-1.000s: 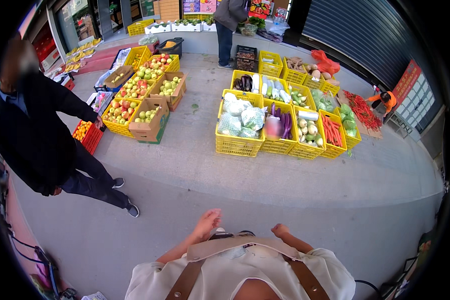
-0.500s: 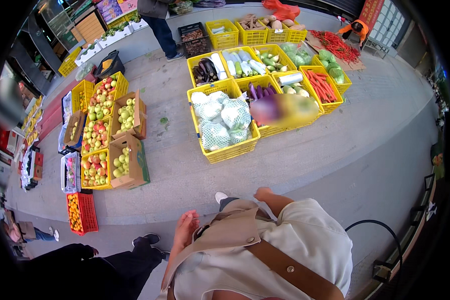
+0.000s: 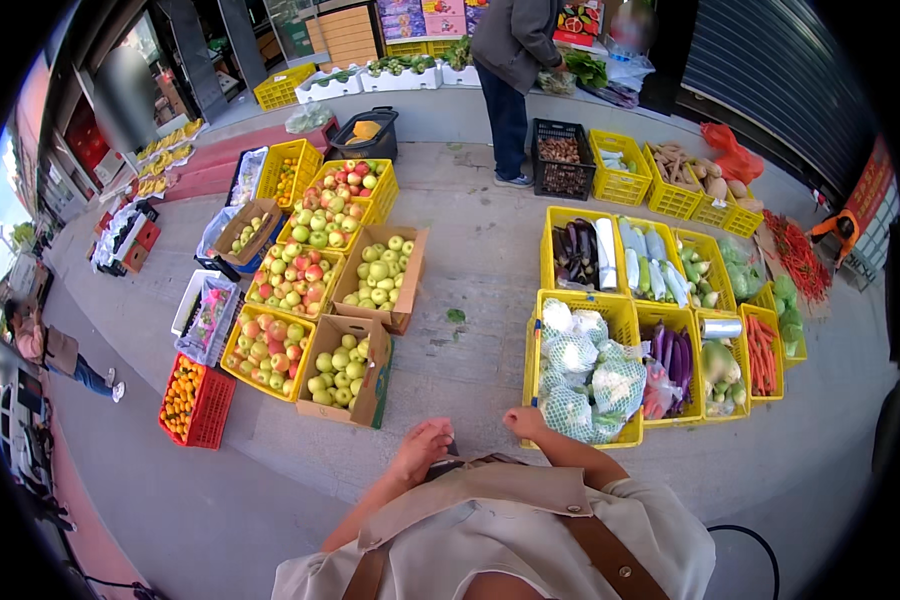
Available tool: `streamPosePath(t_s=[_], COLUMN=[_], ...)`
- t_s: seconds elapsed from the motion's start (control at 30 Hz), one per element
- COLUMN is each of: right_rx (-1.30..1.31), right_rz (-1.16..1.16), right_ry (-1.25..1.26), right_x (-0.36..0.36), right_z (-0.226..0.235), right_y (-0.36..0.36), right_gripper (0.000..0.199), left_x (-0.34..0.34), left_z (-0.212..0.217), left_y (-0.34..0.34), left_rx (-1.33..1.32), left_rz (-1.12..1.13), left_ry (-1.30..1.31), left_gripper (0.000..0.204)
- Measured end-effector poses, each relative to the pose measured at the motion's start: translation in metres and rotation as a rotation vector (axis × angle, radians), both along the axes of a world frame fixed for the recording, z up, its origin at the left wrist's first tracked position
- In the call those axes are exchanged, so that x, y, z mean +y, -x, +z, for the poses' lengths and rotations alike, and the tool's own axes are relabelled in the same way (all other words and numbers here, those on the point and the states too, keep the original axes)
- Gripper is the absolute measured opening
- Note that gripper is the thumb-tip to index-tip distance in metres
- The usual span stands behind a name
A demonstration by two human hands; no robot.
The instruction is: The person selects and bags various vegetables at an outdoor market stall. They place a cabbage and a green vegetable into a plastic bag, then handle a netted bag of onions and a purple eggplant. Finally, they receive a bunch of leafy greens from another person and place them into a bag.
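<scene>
Small dark object (image 3: pixel 448 462) sits at the chest between both hands, mostly hidden by a tan strap (image 3: pixel 490 492), kind unclear. Left hand (image 3: pixel 422 450) fingers curled over its edge, touching; right hand (image 3: pixel 523 421) loosely closed just beside it, grip cannot tell. Yellow crate (image 3: pixel 582 375) of netted cabbages just past the right hand. Versus half a second ago: view swung, crates now ahead, hands raised together at chest. Count: two cardboard boxes of green apples (image 3: pixel 347 371), one red crate of oranges (image 3: pixel 196 400), one person in grey jacket (image 3: pixel 511 62) at the stall
</scene>
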State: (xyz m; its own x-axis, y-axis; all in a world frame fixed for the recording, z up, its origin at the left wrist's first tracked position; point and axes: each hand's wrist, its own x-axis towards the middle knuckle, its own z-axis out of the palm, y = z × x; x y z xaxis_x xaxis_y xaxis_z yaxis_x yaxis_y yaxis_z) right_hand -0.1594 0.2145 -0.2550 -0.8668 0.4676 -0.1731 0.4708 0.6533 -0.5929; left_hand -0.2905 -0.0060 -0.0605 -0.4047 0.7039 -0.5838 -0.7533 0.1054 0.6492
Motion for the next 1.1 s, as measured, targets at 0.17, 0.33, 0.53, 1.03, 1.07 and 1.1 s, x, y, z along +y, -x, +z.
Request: streamPosePath(t_s=[0.17,0.33,0.53,1.03,1.07,1.1], right_rx=[-0.857,-0.519,-0.660,-0.116,-0.096,-0.067], right_rz=[-0.054,-0.429,-0.387,-0.552,-0.586,-0.626], right_ry=[0.045,0.083,0.270,0.030,0.042,0.054], right_x=[0.051,0.083,0.116,0.440,0.459,0.478], right_z=[-0.006,0.017,-0.062,0.009,0.002,-0.003], right_y=[-0.028,-0.012,0.016,0.249,0.253,0.258], right_gripper=[0.047,0.027,0.030,0.023,0.022,0.020], left_x=[0.051,0.133,0.223,0.553,0.572,0.596], left_z=[0.013,0.013,0.008,-0.032,-0.036,-0.041], left_y=[0.110,0.158,0.203,0.294,0.286,0.284], left_rx=[0.018,0.012,-0.049,-0.006,-0.021,-0.029], left_rz=[-0.133,-0.372,-0.551,-0.771,-0.813,-0.858], left_ry=[-0.053,-0.056,-0.089,0.102,0.123,0.147], left_gripper=[0.022,0.022,0.020,0.020,0.020,0.020])
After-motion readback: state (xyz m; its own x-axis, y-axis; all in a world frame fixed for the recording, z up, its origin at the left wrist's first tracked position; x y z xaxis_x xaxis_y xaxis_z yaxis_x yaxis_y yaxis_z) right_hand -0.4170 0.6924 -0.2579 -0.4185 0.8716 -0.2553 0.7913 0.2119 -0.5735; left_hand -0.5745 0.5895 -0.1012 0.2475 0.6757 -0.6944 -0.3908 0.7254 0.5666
